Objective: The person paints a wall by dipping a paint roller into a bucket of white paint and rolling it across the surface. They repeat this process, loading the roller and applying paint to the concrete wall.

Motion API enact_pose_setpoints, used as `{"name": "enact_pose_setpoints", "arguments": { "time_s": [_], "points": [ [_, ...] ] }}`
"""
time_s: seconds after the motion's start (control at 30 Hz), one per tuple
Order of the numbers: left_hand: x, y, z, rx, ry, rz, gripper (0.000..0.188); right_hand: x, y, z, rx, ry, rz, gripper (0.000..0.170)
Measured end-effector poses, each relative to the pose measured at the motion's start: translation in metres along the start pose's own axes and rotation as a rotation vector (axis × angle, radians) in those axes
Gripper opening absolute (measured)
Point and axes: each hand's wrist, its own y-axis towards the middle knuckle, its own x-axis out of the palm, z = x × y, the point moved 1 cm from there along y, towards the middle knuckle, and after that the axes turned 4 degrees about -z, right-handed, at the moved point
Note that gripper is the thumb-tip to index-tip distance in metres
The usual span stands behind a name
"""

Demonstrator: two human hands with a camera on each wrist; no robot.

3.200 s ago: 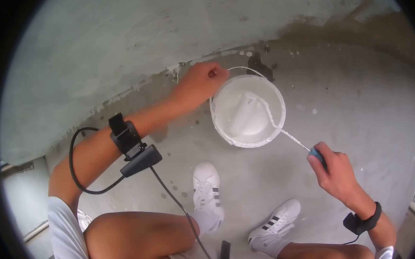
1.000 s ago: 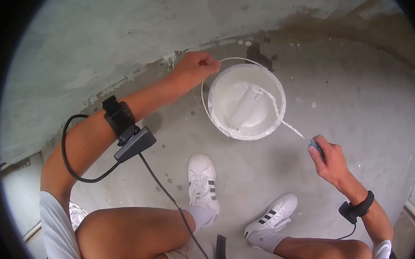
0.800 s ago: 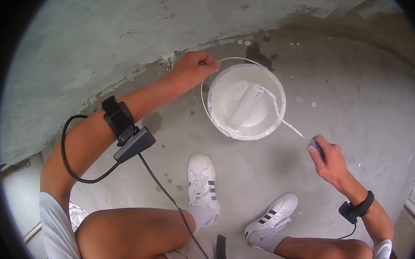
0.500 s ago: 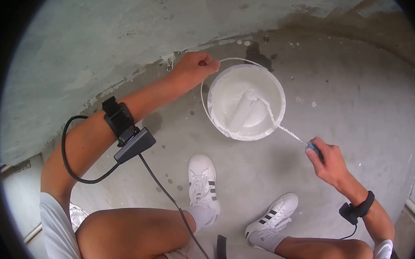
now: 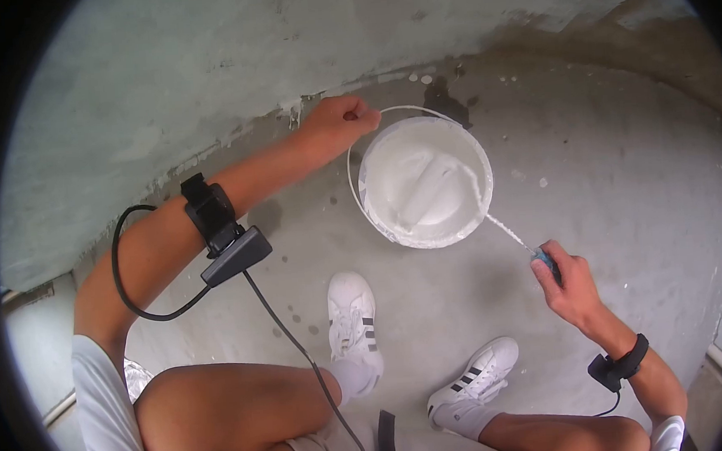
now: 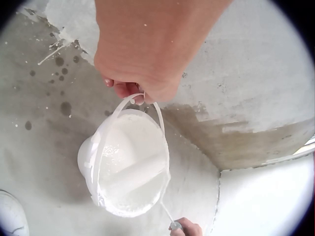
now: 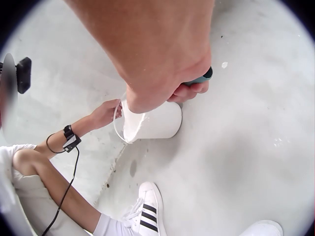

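Roller [image 5: 427,192] and bucket handle [image 6: 118,109] are held in outstretched hands [image 5: 341,127] [image 5: 573,288].

In left hand [image 5: 342,126]: smooth white bail [image 6: 160,118]. Below grip: plastic bucket [image 7: 165,122], glossy liquid [image 6: 112,153]. Ahead of right hand [image 5: 576,291]: rough-coated rod [image 5: 508,230].

Gap between bail [image 5: 351,176] and bucket [image 5: 428,243]; roller [image 5: 429,190] obstructs inside.

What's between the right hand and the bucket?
A white-coated rod runs from the blue handle in the right hand to the bucket; beneath it, grey floor. Shows in the head view.
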Motion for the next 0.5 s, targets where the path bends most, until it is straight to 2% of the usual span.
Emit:
{"name": "enact_pose_setpoints", "arguments": {
  "time_s": [0.2, 0.5],
  "points": [
    [-0.001, 0.002, 0.000, 0.004, 0.038, 0.029, 0.032, -0.004, 0.002, 0.017, 0.071, 0.353, -0.014, 0.024],
    [-0.002, -0.006, 0.012, -0.061, -0.013, -0.024, 0.029, -0.015, 0.004, -0.011, 0.090, 0.773, -0.126, 0.028]
  ]
}}
